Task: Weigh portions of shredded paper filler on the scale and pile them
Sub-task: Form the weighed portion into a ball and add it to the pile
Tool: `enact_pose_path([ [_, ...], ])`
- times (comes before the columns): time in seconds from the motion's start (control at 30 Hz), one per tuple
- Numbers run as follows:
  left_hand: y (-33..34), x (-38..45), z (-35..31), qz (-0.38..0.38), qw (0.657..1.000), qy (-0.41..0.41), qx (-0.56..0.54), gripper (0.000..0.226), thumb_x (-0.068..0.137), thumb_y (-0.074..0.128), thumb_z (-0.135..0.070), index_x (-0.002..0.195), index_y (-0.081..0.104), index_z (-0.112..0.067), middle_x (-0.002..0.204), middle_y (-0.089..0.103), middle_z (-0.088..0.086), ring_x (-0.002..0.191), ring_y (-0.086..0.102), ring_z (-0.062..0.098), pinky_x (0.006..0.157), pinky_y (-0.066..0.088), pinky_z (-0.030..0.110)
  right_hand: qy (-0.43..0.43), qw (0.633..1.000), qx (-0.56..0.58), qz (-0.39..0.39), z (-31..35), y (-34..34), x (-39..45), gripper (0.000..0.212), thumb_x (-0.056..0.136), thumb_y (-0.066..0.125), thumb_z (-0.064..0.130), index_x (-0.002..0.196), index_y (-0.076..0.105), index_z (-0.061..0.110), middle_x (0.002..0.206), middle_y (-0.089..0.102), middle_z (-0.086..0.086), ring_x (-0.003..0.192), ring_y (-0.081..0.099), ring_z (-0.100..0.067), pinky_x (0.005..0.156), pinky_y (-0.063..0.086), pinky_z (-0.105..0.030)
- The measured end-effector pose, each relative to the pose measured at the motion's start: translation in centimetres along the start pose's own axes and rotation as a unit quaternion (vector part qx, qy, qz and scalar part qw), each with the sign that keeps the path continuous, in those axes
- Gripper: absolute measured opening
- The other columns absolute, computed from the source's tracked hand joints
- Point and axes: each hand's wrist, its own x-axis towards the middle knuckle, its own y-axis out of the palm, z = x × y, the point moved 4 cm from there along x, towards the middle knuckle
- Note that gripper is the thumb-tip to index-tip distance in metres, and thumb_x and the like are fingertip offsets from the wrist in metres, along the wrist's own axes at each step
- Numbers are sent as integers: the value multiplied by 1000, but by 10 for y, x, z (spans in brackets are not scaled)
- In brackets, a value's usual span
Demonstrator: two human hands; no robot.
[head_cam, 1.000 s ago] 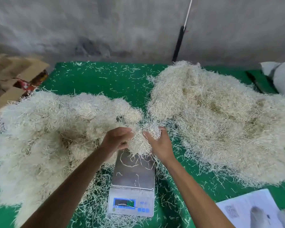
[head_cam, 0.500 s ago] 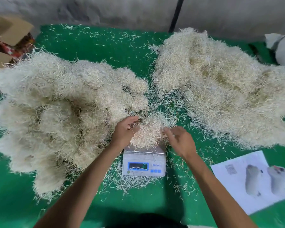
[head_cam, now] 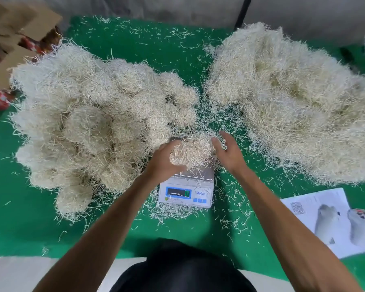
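Two hands cupping a shredded-paper portion on the scale, left hand gripping, right hand loosely spread (fingers relaxed)

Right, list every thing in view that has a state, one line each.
Scale: switched on, display lit, reading too blurred to make out.
Portion of shredded paper: sitting on the scale's tray, between both hands.
Left hand: cupped against the portion's left side.
Right hand: fingers spread and relaxed, at the portion's right edge.
Left heap: piled in rounded clumps.
Right heap: loose, unsorted.
Printed sheet: lying flat.
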Motion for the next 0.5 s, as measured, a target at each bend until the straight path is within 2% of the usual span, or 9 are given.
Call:
enact_pose_path([
  [0.07,12,4,-1,15,997,18,73,90,77,85,-32,150,34,-41,150,44,3,128,49,20,104,44,41,32,996,32,72,9,9,10,70,106,36,61,162,25,22,159,42,-11,127,55,-24,115,37,-51],
  [0.13,18,11,-2,5,996,22,85,84,80,83,-22,150,38,-35,148,46,6,125,53,22,102,44,34,27,993,-3,112,16,19,10,67,107,28,61,154,38,15,116,63,-9,101,60,-18,111,45,-51],
  [0.2,18,18,-1,-16,997,7,73,78,81,80,-11,149,43,-28,142,51,10,123,55,22,96,40,24,-10,995,-34,96,24,26,4,66,107,24,63,133,55,11,91,59,-7,81,57,-16,93,58,-47],
  [0.27,17,23,0,-33,998,-4,56,76,80,76,0,147,46,-18,131,57,10,117,57,20,88,39,13,-12,993,7,118,29,40,-6,75,103,31,70,138,50,6,103,64,-10,87,65,-15,88,61,-46],
  [0.3,16,25,1,-40,998,-9,49,76,79,71,8,147,45,-15,128,58,9,113,60,20,83,40,10,5,989,47,140,29,47,-12,84,99,38,74,149,41,7,125,63,-19,96,69,-13,87,62,-42],
  [0.33,14,25,2,-47,998,-16,40,78,78,65,13,148,44,-12,132,58,11,110,62,19,80,42,9,28,984,95,148,29,53,-17,94,93,48,77,158,30,11,131,60,-13,100,68,-4,82,62,-32],
  [0.37,12,25,1,-58,998,-21,26,79,77,60,15,149,42,-12,138,55,13,107,62,16,79,43,10,52,978,146,140,28,56,-20,102,89,56,78,162,23,15,132,25,0,90,67,4,72,59,-23],
  [0.4,9,23,1,-76,997,-21,8,79,79,58,14,150,40,-13,143,52,13,109,60,12,83,44,12,77,968,202,126,23,58,-20,102,87,62,74,162,23,15,93,42,13,75,62,6,65,54,-20],
  [0.5,1,16,-2,-111,993,2,-36,73,85,61,3,151,39,-21,150,48,6,128,45,8,106,37,25,150,935,308,91,3,57,-17,72,100,59,51,153,39,6,90,64,5,73,63,-9,77,58,-33],
])
